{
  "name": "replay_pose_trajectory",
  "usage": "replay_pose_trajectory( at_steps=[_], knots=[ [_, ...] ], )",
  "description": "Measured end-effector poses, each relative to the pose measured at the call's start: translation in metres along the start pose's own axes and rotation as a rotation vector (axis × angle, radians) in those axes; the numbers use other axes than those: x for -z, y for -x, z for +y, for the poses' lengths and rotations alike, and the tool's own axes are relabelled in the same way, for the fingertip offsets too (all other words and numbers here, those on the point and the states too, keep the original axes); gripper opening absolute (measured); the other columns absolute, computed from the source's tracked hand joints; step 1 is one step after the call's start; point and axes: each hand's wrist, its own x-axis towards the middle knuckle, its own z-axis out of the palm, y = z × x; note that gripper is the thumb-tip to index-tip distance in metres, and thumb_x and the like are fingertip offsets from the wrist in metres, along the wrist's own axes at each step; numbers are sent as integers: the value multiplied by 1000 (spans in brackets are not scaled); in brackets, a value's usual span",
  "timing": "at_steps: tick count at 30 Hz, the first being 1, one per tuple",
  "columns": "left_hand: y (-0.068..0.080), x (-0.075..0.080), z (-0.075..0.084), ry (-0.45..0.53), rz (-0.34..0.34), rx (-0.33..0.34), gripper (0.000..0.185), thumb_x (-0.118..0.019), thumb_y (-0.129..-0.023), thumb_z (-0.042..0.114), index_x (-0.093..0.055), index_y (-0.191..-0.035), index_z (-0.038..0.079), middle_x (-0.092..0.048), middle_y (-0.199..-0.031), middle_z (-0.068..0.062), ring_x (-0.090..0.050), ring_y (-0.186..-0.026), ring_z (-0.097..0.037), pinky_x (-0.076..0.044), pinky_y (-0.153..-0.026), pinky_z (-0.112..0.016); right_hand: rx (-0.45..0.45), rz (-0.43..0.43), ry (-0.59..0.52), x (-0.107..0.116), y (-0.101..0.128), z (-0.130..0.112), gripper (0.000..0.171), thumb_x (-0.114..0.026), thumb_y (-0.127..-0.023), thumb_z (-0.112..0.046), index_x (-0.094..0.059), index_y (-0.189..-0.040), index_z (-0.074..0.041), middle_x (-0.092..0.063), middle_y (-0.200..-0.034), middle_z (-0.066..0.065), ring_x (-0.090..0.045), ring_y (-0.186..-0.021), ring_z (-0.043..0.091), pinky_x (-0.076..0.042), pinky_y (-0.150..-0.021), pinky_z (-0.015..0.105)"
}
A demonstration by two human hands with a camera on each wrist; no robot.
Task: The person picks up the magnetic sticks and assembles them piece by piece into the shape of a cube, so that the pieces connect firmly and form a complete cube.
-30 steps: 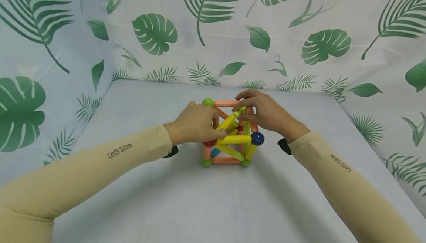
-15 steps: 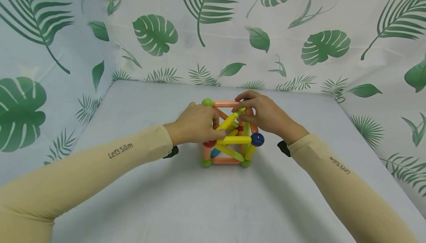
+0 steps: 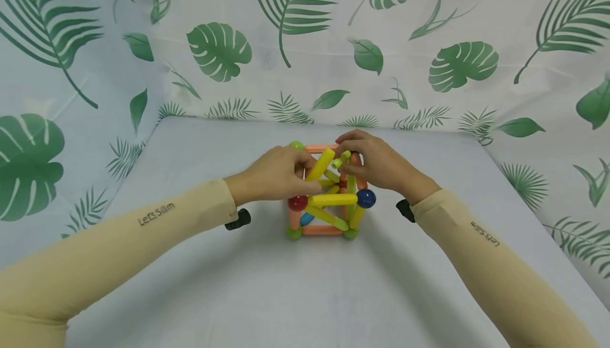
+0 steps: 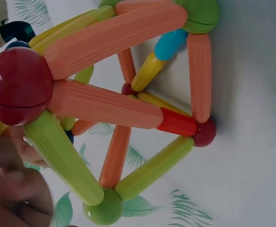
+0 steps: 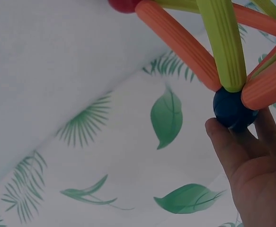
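Note:
A cube-like frame of magnetic sticks and balls stands on the table, a red ball [image 3: 297, 203] and a navy ball [image 3: 366, 198] at its upper front corners. My left hand [image 3: 269, 176] pinches a yellow stick [image 3: 321, 164] over the frame's top, one end raised and free. Opposite it, my right hand [image 3: 383, 161] has a light green stick [image 3: 340, 160] between thumb and fingers, with a gap between the two sticks. In the right wrist view, fingers of that hand touch a dark blue ball [image 5: 235, 109] at the far corner. The left fingertips are partly hidden behind the hand.
The pale tabletop [image 3: 305, 295] surrounds the frame. Leaf-printed cloth [image 3: 324, 46] hangs behind and at the sides. In the left wrist view, orange sticks [image 4: 111, 33] and a lower red ball [image 4: 204, 131] form the frame's left side.
The yellow and light green sticks, earlier end to end in one diagonal, are now apart. The left hand has tilted the yellow stick up and uncovered more of the red ball; the right hand barely moved.

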Motion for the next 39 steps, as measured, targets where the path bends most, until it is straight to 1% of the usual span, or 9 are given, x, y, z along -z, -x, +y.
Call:
replay_pose_trajectory(
  at_steps=[4,11,15,19,22,25,31,35,39],
  knots=[
    [5,2,-6,139,7,-137,14,-73,-85,22,-67,-93,13,-57,-72,-2,-53,-70,-18,-42,-59,-30,-14,-25,-43,1,0,0,30,-75,-91,-13,-70,-120,-9,-50,-145,8,-53,-122,29,-47,-101,50],
    [8,1,-16,205,-10,-239,9,-70,-88,18,-65,-93,13,-59,-77,0,-56,-74,-16,-47,-67,-31,130,4,-149,7,9,-17,45,-70,-88,-14,-68,-133,-17,-43,-154,-3,-16,-152,25,-27,-111,65],
    [9,5,-18,211,-30,-231,13,-75,-89,21,-67,-94,12,-64,-80,1,-58,-78,-18,-50,-71,-32,233,-11,-254,9,13,-45,20,-79,-90,-25,-78,-107,-16,-55,-143,-4,-36,-144,19,-39,-107,53],
    [12,13,-18,204,-78,-191,20,-83,-86,24,-69,-93,12,-64,-76,0,-57,-72,-18,-47,-67,-31,195,-2,-327,6,15,-60,11,-82,-88,-28,-77,-87,-18,-64,-132,-3,-56,-123,16,-52,-87,41],
    [11,14,-20,179,-137,-153,25,-88,-81,29,-71,-91,13,-62,-68,-1,-54,-63,-16,-42,-60,-29,116,11,-385,3,19,-64,12,-81,-89,-24,-79,-97,-17,-72,-113,-3,-64,-91,17,-50,-66,34],
    [11,13,-21,174,-182,-108,26,-91,-76,31,-75,-87,14,-66,-66,2,-57,-59,-14,-44,-57,-27,54,12,-442,-1,23,-70,13,-79,-90,-20,-77,-100,-13,-74,-101,-4,-61,-74,22,-49,-60,31],
    [10,14,-21,177,-201,-85,21,-92,-75,27,-77,-79,13,-70,-65,1,-65,-60,-17,-48,-58,-28,58,19,-495,-1,28,-83,9,-75,-94,-18,-75,-102,-13,-75,-97,-3,-68,-89,18,-57,-76,36],
    [9,15,-20,161,-208,-81,20,-92,-76,27,-78,-81,13,-71,-66,1,-66,-60,-17,-48,-58,-28,196,149,-425,8,28,-84,12,-76,-92,-12,-76,-104,-15,-74,-108,-5,-68,-90,14,-55,-74,30],
    [10,17,-20,135,-204,-59,23,-92,-75,29,-77,-85,14,-71,-68,1,-66,-62,-16,-49,-61,-29,384,261,-57,13,22,-78,27,-84,-83,-10,-79,-110,-15,-73,-107,-3,-64,-90,16,-48,-74,33]
  ],
)
